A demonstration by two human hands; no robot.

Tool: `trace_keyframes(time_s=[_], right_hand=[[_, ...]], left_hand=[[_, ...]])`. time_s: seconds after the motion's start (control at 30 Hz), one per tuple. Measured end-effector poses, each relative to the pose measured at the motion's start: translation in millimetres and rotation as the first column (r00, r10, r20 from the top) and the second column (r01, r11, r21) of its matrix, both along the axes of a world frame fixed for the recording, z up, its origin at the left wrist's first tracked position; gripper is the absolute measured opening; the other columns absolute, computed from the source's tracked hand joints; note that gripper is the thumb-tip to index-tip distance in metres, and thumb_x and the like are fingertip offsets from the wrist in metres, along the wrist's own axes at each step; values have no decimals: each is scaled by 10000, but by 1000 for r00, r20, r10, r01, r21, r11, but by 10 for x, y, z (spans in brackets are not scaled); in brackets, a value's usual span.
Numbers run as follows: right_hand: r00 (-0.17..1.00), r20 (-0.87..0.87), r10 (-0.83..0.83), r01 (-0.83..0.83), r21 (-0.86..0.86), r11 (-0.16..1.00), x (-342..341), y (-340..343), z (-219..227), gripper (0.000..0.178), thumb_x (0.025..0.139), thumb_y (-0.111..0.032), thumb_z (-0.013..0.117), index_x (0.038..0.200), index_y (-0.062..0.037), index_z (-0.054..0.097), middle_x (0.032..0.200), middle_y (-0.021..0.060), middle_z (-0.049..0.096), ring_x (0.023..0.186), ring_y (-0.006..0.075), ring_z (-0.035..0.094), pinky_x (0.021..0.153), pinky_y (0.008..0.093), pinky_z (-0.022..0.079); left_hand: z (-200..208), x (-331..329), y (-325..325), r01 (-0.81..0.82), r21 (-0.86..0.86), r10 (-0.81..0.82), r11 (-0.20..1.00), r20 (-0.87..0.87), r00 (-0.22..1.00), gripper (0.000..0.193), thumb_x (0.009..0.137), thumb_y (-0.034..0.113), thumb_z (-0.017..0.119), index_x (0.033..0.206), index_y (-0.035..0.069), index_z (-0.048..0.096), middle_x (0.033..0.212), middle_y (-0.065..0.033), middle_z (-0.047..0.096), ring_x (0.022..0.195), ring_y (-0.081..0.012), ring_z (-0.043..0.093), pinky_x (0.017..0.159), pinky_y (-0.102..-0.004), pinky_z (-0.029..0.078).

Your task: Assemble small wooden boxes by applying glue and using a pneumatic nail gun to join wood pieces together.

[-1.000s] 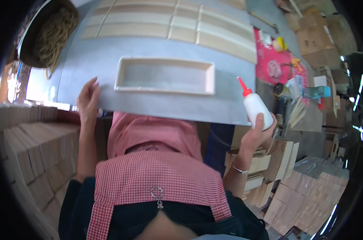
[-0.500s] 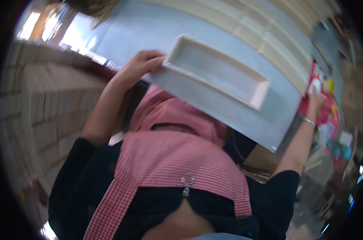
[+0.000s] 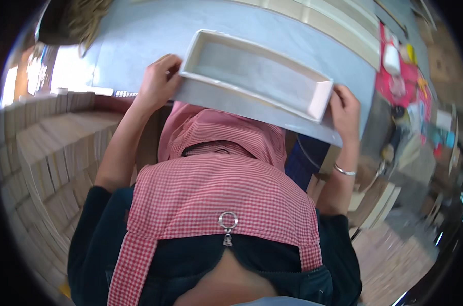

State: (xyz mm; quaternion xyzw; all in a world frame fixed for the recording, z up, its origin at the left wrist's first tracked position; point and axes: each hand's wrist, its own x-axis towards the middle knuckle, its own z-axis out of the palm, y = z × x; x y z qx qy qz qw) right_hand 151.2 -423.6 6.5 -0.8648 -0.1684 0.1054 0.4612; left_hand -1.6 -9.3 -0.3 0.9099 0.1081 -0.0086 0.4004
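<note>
A long, narrow frame of pale wood (image 3: 259, 94) rests on the grey-blue tabletop near its front edge; the table's colour shows inside it. My left hand (image 3: 161, 81) is closed at its left end, thumb and curled fingers against the corner. At the opposite end my right hand (image 3: 346, 109), with a silver bangle on the wrist, is closed on the short side. Some fingertips of both hands are hidden.
Several similar pale wooden pieces (image 3: 321, 25) line the far side of the grey-blue table (image 3: 139, 30). A white bottle (image 3: 391, 60) stands on a red-pink surface (image 3: 390, 89) at right. Stacked wooden pieces (image 3: 63, 137) fill the left side.
My right hand has left the white bottle at the right and come to the frame's right end. The left hand stays at the left end. The view has shifted.
</note>
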Motion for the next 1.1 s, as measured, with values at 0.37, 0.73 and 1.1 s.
trace_keyframes(time_s=[0.37,0.73,1.1], right_hand=[[849,341,-403,305,306,902,-696,-11,-9,282,867,-36,664,1146,5,683,1012,88,730,784,173,649,718,276,532],[35,360,-932,803,-566,-188,-2453,-2518,-1176,774,840,-583,686,1199,94,575,1102,309,625,1106,433,605,1007,432,472],[175,209,-962,616,-786,-59,-2415,-2571,-1222,1015,780,-786,601,1192,141,629,1133,258,702,1003,352,697,883,383,543]], left_hand=[[-228,-141,329,-219,-256,224,941,-9,975,283,992,182,629,1203,-2,670,916,-36,671,789,-103,562,752,-212,451],[-211,-183,183,-380,-681,542,625,29,840,327,1021,169,638,1302,3,637,892,-16,640,765,-70,573,719,-166,474],[-431,-354,651,-178,-814,419,552,87,904,350,1027,33,485,1362,-2,581,730,47,501,643,-5,424,579,-129,317]])
